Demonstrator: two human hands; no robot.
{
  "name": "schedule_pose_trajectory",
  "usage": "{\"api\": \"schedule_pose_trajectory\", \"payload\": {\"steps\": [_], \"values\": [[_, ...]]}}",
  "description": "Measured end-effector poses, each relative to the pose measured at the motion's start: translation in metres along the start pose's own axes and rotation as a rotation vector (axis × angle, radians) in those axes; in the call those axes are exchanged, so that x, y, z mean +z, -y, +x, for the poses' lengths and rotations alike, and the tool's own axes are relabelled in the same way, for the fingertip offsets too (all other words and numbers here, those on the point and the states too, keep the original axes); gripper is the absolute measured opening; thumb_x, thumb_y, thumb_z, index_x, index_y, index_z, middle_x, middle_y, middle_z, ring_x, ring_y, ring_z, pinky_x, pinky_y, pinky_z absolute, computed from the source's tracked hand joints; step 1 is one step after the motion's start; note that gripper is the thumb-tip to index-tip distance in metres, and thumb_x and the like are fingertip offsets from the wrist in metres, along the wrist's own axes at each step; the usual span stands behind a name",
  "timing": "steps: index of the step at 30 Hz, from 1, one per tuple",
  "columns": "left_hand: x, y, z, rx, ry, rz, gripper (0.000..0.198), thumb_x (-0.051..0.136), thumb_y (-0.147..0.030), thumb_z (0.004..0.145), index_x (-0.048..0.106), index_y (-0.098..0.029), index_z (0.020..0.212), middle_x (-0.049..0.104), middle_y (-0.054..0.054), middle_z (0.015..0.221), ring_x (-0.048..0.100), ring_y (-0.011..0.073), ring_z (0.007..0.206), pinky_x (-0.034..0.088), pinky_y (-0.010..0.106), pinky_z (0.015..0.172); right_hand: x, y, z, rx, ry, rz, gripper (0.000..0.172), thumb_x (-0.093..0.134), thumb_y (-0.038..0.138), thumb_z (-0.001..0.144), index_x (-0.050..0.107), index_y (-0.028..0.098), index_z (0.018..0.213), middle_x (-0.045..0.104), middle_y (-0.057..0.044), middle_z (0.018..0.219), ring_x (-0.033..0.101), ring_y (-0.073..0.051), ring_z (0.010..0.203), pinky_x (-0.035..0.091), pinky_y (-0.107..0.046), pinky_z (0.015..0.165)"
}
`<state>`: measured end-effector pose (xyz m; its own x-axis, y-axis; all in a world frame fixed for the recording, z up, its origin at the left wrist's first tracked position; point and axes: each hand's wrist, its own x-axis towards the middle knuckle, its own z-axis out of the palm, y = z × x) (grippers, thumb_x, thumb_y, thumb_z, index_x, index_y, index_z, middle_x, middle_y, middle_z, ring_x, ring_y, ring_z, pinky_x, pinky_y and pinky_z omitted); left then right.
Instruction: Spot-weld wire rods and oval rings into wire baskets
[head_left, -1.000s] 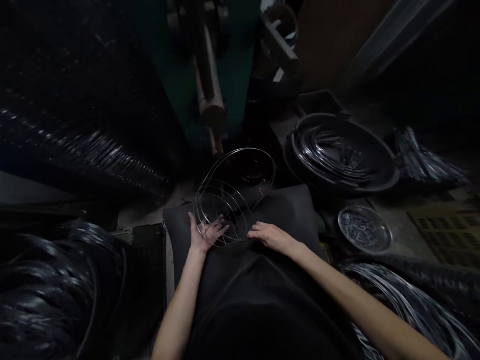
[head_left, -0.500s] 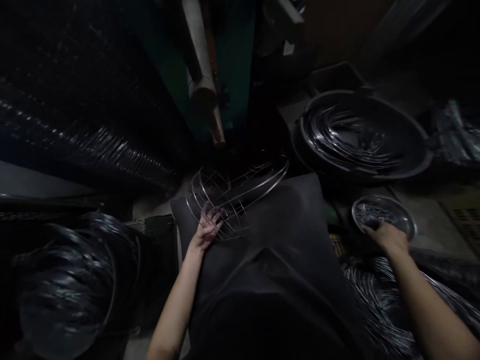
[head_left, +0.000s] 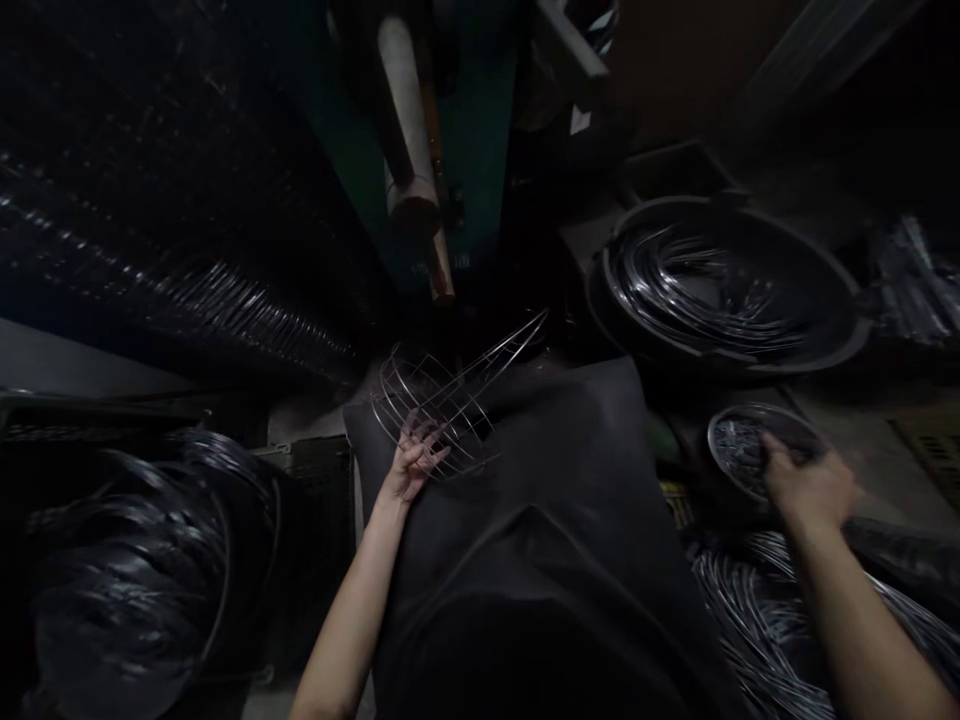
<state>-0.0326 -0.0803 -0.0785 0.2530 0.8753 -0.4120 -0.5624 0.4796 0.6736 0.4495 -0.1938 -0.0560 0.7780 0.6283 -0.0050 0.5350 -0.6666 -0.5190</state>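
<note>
My left hand (head_left: 416, 462) is closed around thin rods of a wire frame (head_left: 469, 410). This frame has a rounded cage part at my fingers and a narrower hooped part angled up to the right. It is over a dark cloth (head_left: 570, 470) draped across my lap. Off to the right, my right hand (head_left: 814, 488) is at the near right rim of a metal bowl (head_left: 712, 440) filled with small metal pieces (head_left: 736, 445). Motion blur and the back of the hand hide most of its fingers, and anything between them.
Ahead stands a green machine (head_left: 480, 200) with a copper-tipped rod (head_left: 442, 280) pointing down. A large basin (head_left: 851, 335) holds wire rings (head_left: 660, 285). More wire bundles (head_left: 765, 610) lie at lower right. A bucket of wire parts (head_left: 135, 560) and stacked wire (head_left: 247, 310) occupy the left.
My right hand has shifted rightward across the bowl, uncovering more of the small pieces. The hooped part of the wire frame has tilted and looks narrower. My left hand stays in place.
</note>
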Motion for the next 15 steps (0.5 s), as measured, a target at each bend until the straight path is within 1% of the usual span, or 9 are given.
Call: {"api": "schedule_pose_trajectory", "payload": {"steps": [1, 2, 3, 5, 7, 9, 11, 13, 15], "values": [[0.001, -0.001, 0.001, 0.0, -0.013, -0.01, 0.07, 0.08, -0.028, 0.058, 0.052, -0.032, 0.122, 0.056, 0.005, 0.118, 0.046, 0.0323, 0.126, 0.042, 0.057, 0.098, -0.001, 0.024, -0.009, 0.081, -0.012, 0.118, 0.022, 0.054, 0.048, 0.077, 0.061, 0.027, 0.076, 0.063, -0.02, 0.084, 0.061, -0.04, 0.1, 0.045, -0.058, 0.081], [0.003, -0.002, 0.003, 0.003, -0.025, -0.017, 0.069, 0.08, -0.027, 0.058, 0.053, -0.031, 0.122, 0.057, 0.005, 0.116, 0.048, 0.0317, 0.124, 0.042, 0.057, 0.098, 0.0, 0.05, -0.018, 0.162, 0.024, 0.263, 0.017, 0.058, 0.043, 0.075, 0.063, 0.027, 0.078, 0.065, -0.016, 0.088, 0.064, -0.033, 0.096, 0.049, -0.05, 0.081], [0.004, -0.003, 0.004, 0.009, -0.036, -0.022, 0.069, 0.08, -0.027, 0.057, 0.053, -0.031, 0.121, 0.058, 0.004, 0.114, 0.05, 0.0309, 0.122, 0.042, 0.058, 0.098, 0.004, 0.078, -0.029, 0.209, 0.136, 0.437, 0.017, 0.064, 0.037, 0.071, 0.066, 0.025, 0.082, 0.067, -0.012, 0.089, 0.066, -0.027, 0.088, 0.053, -0.044, 0.077], [0.008, -0.006, 0.007, 0.028, -0.051, -0.024, 0.068, 0.08, -0.026, 0.058, 0.053, -0.032, 0.12, 0.059, 0.003, 0.111, 0.054, 0.0288, 0.117, 0.042, 0.057, 0.098, 0.015, 0.133, -0.049, 0.275, 0.388, 0.741, 0.026, 0.074, 0.034, 0.063, 0.069, 0.02, 0.085, 0.069, -0.006, 0.082, 0.066, -0.02, 0.073, 0.057, -0.035, 0.07], [0.011, -0.01, 0.008, 0.054, -0.059, -0.02, 0.067, 0.08, -0.025, 0.058, 0.053, -0.032, 0.119, 0.059, 0.003, 0.109, 0.056, 0.0265, 0.112, 0.043, 0.056, 0.097, 0.031, 0.183, -0.065, 0.243, 0.541, 0.926, 0.033, 0.083, 0.034, 0.055, 0.07, 0.017, 0.081, 0.069, -0.004, 0.076, 0.065, -0.015, 0.066, 0.057, -0.028, 0.065], [0.012, -0.014, 0.009, 0.083, -0.064, -0.011, 0.067, 0.08, -0.025, 0.059, 0.053, -0.033, 0.119, 0.059, 0.002, 0.108, 0.057, 0.0244, 0.109, 0.045, 0.053, 0.095, 0.046, 0.226, -0.075, 0.176, 0.641, 1.007, 0.036, 0.086, 0.037, 0.053, 0.069, 0.014, 0.076, 0.068, -0.003, 0.068, 0.064, -0.013, 0.061, 0.056, -0.025, 0.061], [0.011, -0.019, 0.008, 0.113, -0.075, 0.004, 0.067, 0.081, -0.024, 0.059, 0.053, -0.034, 0.12, 0.058, 0.001, 0.108, 0.058, 0.0229, 0.107, 0.048, 0.05, 0.093, 0.058, 0.261, -0.079, 0.12, 0.699, 1.031, 0.036, 0.087, 0.039, 0.053, 0.068, 0.013, 0.07, 0.066, -0.002, 0.061, 0.062, -0.011, 0.056, 0.054, -0.022, 0.056], [0.009, -0.024, 0.006, 0.139, -0.09, 0.022, 0.069, 0.081, -0.024, 0.059, 0.052, -0.034, 0.12, 0.058, 0.001, 0.109, 0.058, 0.0217, 0.106, 0.05, 0.047, 0.091, 0.065, 0.287, -0.08, 0.087, 0.729, 1.054, 0.037, 0.087, 0.04, 0.053, 0.066, 0.013, 0.067, 0.064, -0.001, 0.056, 0.06, -0.01, 0.052, 0.052, -0.02, 0.052], [0.007, -0.028, 0.006, 0.151, -0.114, 0.042, 0.07, 0.082, -0.024, 0.058, 0.051, -0.034, 0.12, 0.058, 0.001, 0.108, 0.059, 0.0206, 0.104, 0.052, 0.043, 0.089, 0.069, 0.304, -0.08, 0.071, 0.758, 1.102, 0.037, 0.087, 0.04, 0.054, 0.066, 0.013, 0.067, 0.064, 0.0, 0.057, 0.061, -0.01, 0.053, 0.051, -0.019, 0.051]]}}
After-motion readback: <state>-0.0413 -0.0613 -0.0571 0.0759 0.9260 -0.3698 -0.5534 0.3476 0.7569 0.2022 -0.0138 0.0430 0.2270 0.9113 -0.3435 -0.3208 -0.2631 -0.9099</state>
